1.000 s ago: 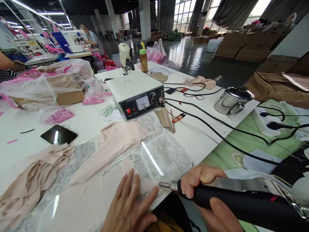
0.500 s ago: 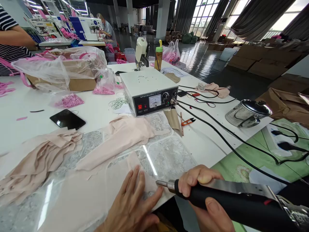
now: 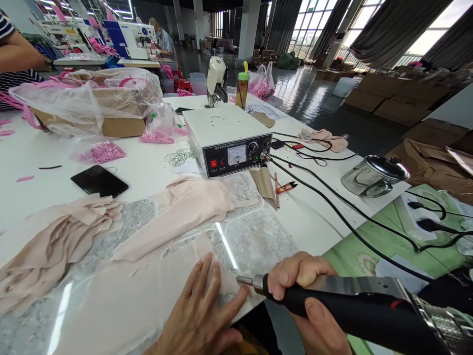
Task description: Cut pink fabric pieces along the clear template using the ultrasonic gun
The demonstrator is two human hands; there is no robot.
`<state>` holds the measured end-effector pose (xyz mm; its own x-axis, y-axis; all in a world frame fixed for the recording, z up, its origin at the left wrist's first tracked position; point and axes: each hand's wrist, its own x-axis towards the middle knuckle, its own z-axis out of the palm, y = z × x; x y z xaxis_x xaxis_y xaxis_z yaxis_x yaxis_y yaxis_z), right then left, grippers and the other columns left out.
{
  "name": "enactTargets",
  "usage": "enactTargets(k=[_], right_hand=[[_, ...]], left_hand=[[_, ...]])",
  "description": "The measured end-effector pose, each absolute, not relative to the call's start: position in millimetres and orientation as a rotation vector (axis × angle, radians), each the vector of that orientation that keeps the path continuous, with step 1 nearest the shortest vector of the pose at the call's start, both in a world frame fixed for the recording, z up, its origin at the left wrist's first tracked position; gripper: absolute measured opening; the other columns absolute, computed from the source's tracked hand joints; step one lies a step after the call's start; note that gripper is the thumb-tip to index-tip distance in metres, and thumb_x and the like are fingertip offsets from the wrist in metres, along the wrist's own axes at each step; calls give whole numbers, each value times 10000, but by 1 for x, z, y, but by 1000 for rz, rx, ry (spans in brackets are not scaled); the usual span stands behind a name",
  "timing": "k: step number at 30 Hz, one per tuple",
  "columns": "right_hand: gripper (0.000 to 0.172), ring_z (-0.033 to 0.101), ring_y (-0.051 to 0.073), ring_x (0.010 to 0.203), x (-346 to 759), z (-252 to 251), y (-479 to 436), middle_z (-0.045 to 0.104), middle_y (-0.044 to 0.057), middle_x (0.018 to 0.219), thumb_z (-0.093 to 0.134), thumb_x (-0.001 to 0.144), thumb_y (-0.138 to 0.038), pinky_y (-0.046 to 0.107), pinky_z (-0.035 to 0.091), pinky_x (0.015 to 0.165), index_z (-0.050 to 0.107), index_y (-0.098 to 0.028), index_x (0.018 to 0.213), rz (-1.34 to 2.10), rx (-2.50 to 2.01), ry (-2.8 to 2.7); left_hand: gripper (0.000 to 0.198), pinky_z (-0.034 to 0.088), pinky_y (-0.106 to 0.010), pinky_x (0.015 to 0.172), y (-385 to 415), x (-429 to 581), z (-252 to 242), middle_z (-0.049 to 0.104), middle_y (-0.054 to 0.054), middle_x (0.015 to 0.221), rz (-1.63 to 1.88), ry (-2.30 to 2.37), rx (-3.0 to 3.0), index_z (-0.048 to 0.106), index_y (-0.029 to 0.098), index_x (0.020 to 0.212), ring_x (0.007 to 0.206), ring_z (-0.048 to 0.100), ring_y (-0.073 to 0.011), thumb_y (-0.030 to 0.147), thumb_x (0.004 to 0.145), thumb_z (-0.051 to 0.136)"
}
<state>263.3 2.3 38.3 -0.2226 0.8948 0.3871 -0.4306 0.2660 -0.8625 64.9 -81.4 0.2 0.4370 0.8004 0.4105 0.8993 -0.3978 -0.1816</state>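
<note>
Your black handheld tool [image 3: 343,306] crossed the white table's [image 3: 306,217] near R edge, long axis slanting from lower R up to its metal tip, which pointed L at the beige cloth [image 3: 125,291]. R hand [image 3: 301,278] curled round the grip; L hand [image 3: 201,308] pressed the cloth, fingers spread, one just beside the tip.

Tool tip [image 3: 244,280] smooth metal; grip [image 3: 354,308] matt; cloth [image 3: 121,296] matt; mug [image 3: 360,178] glossy metal.
</note>
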Motion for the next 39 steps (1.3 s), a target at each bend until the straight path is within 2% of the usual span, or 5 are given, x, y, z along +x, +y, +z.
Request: enactTargets(k=[7,17,22,33,39], right_hand=[[135,602,141,612,252,43,6,589,3,811,600,942,-387,313,520,569,569,-257,966,1297,-457,-1233],[119,619,144,702,243,39,5,583,5,872,587,957,-367,323,540,652,565,-264,1012,1349,-474,-1235],[108,608,151,691,245,39,4,583,4,855,583,958,-361,333,533,642,541,-261,967,1350,-478,-1269],[159,592,186,673,239,38,10,571,20,806,624,920,-394,366,537,600,558,-258,970,1276,-506,-1268],[121,594,161,663,227,39,16,580,7,820,569,955,-373,338,518,612,558,-270,1018,1261,-440,-1290]], left_hand=[[1019,534,-506,974,-82,67,-2,604,-177,1305,-370,-1486,-2327,466,354,1488,1260,593,-430,878,646,699],[982,496,-510,1013,-85,67,-8,583,-178,1319,-354,-1515,-2334,417,341,1513,1307,549,-424,866,718,654],[1062,447,-523,1049,-84,67,-15,571,-186,1321,-406,-1495,-2292,395,324,1528,1343,496,-446,893,671,662],[1036,417,-538,1059,-84,66,-25,561,-197,1346,-480,-1471,-2282,395,329,1540,1385,430,-477,874,700,659],[959,430,-543,1051,-85,66,-28,545,-192,1387,-545,-1488,-2271,439,336,1509,1367,461,-466,872,737,627]])
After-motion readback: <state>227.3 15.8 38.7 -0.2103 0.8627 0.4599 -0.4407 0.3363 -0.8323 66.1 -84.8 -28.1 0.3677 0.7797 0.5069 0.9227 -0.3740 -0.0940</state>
